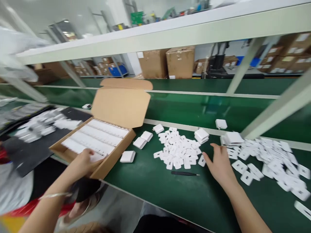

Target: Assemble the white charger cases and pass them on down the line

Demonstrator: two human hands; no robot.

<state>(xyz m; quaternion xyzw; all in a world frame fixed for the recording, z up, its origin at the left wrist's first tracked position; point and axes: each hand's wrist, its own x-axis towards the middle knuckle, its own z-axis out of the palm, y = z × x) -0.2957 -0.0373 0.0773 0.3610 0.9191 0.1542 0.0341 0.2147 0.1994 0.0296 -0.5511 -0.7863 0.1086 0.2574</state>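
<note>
My left hand [84, 160] rests on the near edge of an open cardboard box [114, 160] filled with rows of white chargers [97, 139]; its fingers curl over the near row and I cannot tell whether they grip anything. My right hand [220, 163] lies flat and open on the green table [155, 184], fingers spread, holding nothing. It sits between a pile of small white flat plastic parts [178, 150] on its left and a wider scatter of white parts [272, 163] on its right. Black tweezers [184, 173] lie just left of that hand.
Loose white chargers [143, 139] lie beside the box, and a small stack [201, 135] stands behind the pile. A black mat with more white pieces [41, 124] is at left. A white shelf frame [245, 63] spans overhead; cardboard cartons [167, 63] stand behind the green conveyor.
</note>
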